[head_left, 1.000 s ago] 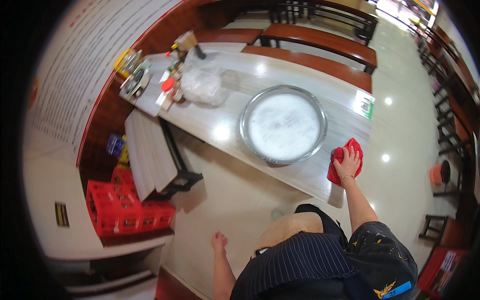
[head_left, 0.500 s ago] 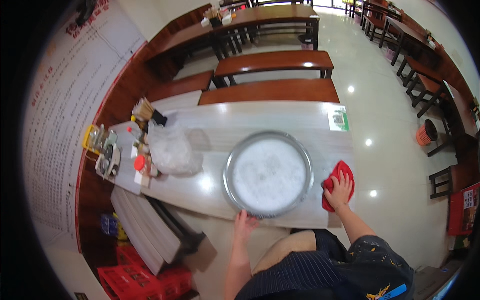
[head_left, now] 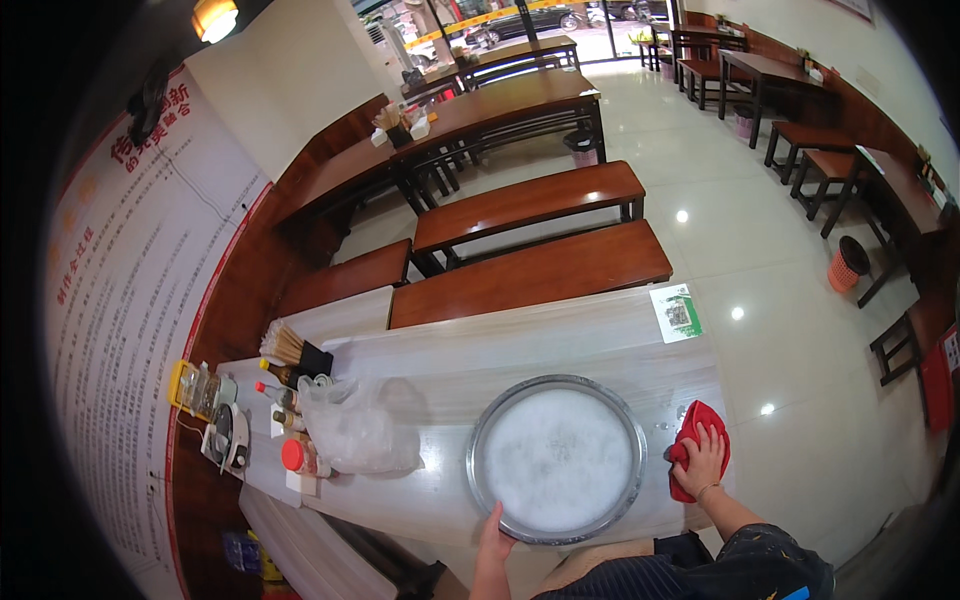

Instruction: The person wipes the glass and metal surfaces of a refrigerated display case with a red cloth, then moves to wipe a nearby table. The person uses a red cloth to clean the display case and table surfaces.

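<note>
A round metal basin (head_left: 640, 470) full of white suds stands on the pale wood-grain table (head_left: 430, 500), near its front edge. My left hand (head_left: 495, 540) is at the basin's near-left rim, thumb up along the side; its other fingers are largely hidden. To the right of the basin, my right hand (head_left: 706, 462) presses a red cloth (head_left: 690, 490) onto the table's right end, its fingers curled over the fabric.
On the table's left sit a clear plastic bag (head_left: 360, 430), a red-lidded jar (head_left: 297, 457), sauce bottles (head_left: 280, 395) and a black chopstick holder (head_left: 316, 360). A green-and-white card (head_left: 677, 312) lies at the far right corner. Brown benches (head_left: 540, 275) stand beyond.
The view has tilted up, so the table sits lower and more of the room shows. My left hand remains at the basin rim, my right hand on the red cloth.
</note>
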`<state>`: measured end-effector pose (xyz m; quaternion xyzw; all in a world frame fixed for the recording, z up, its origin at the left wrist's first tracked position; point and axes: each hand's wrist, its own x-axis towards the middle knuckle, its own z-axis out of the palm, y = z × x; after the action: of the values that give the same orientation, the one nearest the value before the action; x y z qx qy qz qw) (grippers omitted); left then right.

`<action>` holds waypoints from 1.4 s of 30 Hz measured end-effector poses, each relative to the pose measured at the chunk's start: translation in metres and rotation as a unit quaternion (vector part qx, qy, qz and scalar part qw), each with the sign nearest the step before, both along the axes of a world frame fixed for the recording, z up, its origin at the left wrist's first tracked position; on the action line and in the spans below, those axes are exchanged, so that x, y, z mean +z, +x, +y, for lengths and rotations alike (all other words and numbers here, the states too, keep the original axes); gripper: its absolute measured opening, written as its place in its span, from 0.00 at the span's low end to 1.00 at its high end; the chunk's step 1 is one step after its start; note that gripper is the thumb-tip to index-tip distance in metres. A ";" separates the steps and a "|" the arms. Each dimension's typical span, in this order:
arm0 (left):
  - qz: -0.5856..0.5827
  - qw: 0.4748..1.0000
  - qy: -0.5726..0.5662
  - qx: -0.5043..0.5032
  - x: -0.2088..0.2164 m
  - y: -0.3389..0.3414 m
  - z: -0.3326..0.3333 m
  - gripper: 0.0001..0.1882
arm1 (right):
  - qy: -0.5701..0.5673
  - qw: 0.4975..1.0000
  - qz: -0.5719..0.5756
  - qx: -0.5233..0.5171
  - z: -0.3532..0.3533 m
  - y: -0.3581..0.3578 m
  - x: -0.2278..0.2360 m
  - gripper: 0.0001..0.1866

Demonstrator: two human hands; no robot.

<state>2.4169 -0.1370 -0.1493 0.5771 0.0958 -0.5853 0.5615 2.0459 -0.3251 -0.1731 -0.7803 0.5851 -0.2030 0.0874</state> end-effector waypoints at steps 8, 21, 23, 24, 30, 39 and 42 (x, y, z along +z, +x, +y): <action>-0.019 0.999 -0.001 -0.034 -0.013 0.023 -0.009 0.27 | -0.016 0.998 -0.013 -0.051 0.001 0.010 -0.008 0.21; -0.058 0.997 -0.027 0.036 -0.024 0.010 -0.002 0.18 | -0.001 0.997 0.011 -0.081 0.001 0.018 -0.008 0.19; -0.060 0.996 -0.040 0.044 -0.026 0.005 0.003 0.19 | 0.006 0.996 0.015 -0.084 0.002 0.020 -0.006 0.19; -0.061 0.996 -0.046 0.047 -0.026 0.002 0.005 0.20 | 0.008 0.996 0.017 -0.083 0.001 0.020 -0.006 0.19; -0.054 0.997 -0.022 0.050 -0.013 0.001 0.013 0.23 | -0.004 0.996 0.026 -0.087 0.001 0.022 -0.007 0.19; -0.049 0.991 -0.013 0.120 -0.022 -0.006 0.070 0.24 | -0.008 0.996 0.030 -0.089 -0.003 0.022 -0.014 0.19; -0.072 0.987 -0.047 0.135 -0.002 -0.010 0.085 0.26 | 0.000 0.994 0.020 -0.104 -0.005 0.026 -0.018 0.18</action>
<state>2.4069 -0.0516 -0.1510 0.5727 0.1041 -0.4649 0.6671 2.0722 -0.3305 -0.1912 -0.7190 0.6648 -0.1951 0.0545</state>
